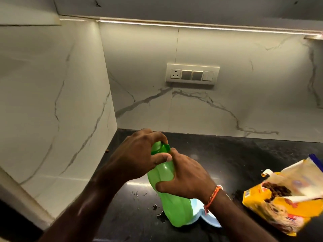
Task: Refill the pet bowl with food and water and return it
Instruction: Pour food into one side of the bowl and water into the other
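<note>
Head view: the left hand curls over the top of a green bottle, fingers wrapped round its cap and thumb pressed along the neck. The right hand grips the bottle's upper body from the right, thumb across the front and fingers round the far side. An orange thread band circles the right wrist.

The bottle stands tilted, its top leaning left and away, its base low in the frame. The base overlaps a pale blue bowl on the black worktop; whether the two touch cannot be told. Only part of the bowl shows, below the right wrist, and its contents are hidden.

Drops and small wet patches lie on the worktop just left of the bottle's base. To the right, well apart from the hands, a yellow food bag lies on its side with the mouth open, brown kibble showing inside. A little dark kibble lies on the worktop beside the bag's left edge.

Behind the worktop rise white marble-veined walls. A switch plate with one socket sits on the back wall, and a light strip runs under the cabinet above.
</note>
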A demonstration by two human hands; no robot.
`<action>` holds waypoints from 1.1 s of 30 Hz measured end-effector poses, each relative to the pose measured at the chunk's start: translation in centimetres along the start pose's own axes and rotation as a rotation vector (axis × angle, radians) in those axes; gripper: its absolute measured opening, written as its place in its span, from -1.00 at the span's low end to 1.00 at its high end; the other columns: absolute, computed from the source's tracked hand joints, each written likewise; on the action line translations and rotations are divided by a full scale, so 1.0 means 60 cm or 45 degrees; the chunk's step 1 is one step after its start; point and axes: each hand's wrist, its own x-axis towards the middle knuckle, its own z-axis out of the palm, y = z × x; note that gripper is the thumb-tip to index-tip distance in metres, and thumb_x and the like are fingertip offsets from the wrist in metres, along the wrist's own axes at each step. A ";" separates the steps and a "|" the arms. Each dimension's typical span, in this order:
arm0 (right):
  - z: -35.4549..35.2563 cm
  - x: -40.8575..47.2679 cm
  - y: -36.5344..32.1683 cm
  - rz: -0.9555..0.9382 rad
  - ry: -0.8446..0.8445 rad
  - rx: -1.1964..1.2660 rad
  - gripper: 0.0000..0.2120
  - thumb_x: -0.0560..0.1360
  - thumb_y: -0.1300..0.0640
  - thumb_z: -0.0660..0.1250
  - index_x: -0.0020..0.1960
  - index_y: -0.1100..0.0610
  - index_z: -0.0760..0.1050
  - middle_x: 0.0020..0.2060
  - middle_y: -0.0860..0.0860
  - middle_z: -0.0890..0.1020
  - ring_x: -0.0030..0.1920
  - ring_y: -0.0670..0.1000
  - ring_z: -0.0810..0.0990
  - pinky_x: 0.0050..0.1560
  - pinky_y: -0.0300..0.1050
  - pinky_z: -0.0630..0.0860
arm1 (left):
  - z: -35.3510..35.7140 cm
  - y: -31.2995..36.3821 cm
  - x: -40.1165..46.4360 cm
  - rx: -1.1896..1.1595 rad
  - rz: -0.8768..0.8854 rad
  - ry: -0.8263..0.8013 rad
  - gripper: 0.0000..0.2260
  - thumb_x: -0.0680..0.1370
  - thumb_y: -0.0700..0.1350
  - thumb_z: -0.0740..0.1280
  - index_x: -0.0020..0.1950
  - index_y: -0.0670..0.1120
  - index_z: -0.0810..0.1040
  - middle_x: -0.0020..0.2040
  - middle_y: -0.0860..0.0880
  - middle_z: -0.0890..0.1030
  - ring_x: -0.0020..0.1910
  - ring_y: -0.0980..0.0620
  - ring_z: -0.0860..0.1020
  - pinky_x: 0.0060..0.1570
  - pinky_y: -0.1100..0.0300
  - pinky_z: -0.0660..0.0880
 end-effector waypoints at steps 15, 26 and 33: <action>0.055 0.058 -0.010 -0.047 0.131 0.196 -0.20 0.21 -0.34 0.46 0.37 -0.20 0.27 0.07 -0.15 0.55 0.05 -0.06 0.53 0.03 -0.06 0.55 | -0.022 -0.032 -0.006 0.205 -0.198 0.055 -0.51 0.55 0.38 0.26 0.32 0.10 0.52 0.17 0.01 0.63 0.05 0.02 0.58 0.07 0.08 0.57; 0.062 0.056 -0.013 -0.058 0.131 0.227 -0.30 0.26 -0.27 0.52 0.27 -0.27 0.22 0.01 -0.20 0.52 0.03 -0.07 0.52 0.05 -0.02 0.57 | -0.037 -0.012 -0.007 0.389 -0.350 -0.067 -0.39 0.52 0.47 0.15 0.41 0.13 0.46 0.27 -0.01 0.58 0.15 -0.01 0.55 0.11 0.08 0.52; 0.075 0.042 -0.008 -0.073 0.141 0.238 -0.23 0.29 -0.27 0.52 0.40 -0.23 0.26 0.18 -0.22 0.49 0.13 -0.11 0.50 0.12 -0.06 0.55 | -0.039 -0.012 -0.024 0.134 -0.194 -0.247 -0.41 0.51 0.38 0.33 0.51 0.27 0.34 0.57 0.07 0.34 0.51 0.00 0.33 0.44 -0.02 0.36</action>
